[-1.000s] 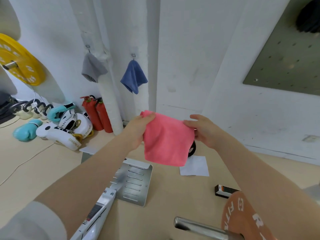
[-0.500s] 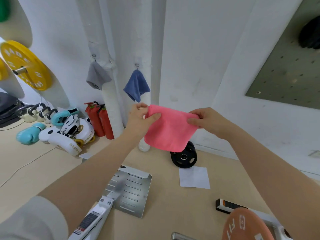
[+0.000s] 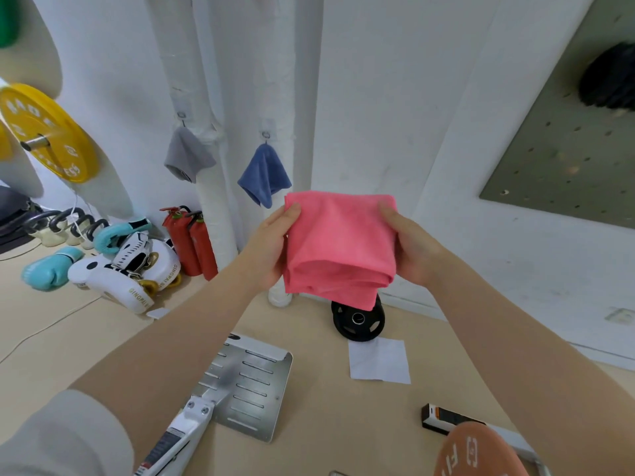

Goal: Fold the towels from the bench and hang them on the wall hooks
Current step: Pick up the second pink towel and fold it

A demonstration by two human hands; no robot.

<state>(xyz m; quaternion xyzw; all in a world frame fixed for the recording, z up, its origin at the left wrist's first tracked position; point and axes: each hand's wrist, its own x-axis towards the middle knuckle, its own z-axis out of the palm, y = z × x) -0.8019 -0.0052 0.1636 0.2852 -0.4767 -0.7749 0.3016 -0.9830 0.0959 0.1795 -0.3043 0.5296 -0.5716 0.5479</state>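
Note:
A pink towel (image 3: 338, 247), folded into a thick square, is held up in front of the white wall. My left hand (image 3: 271, 250) grips its left edge, thumb on top. My right hand (image 3: 410, 247) grips its right edge. A loose corner hangs below the fold. On the wall behind, a grey towel (image 3: 187, 156) hangs from one hook (image 3: 181, 115) and a blue towel (image 3: 264, 175) hangs from a second hook (image 3: 265, 135). The bench is out of view.
A black weight plate (image 3: 357, 322) leans at the wall base. White paper (image 3: 379, 360) and a slotted metal footplate (image 3: 249, 384) lie on the floor. Red fire extinguishers (image 3: 190, 243), boxing gloves (image 3: 123, 266) and a yellow plate (image 3: 44, 132) are at left. An orange plate (image 3: 479, 453) sits at bottom right.
The pink towel went from a single hanging sheet to a thicker folded square. Both hands rose and now hold its side edges, closer to the wall.

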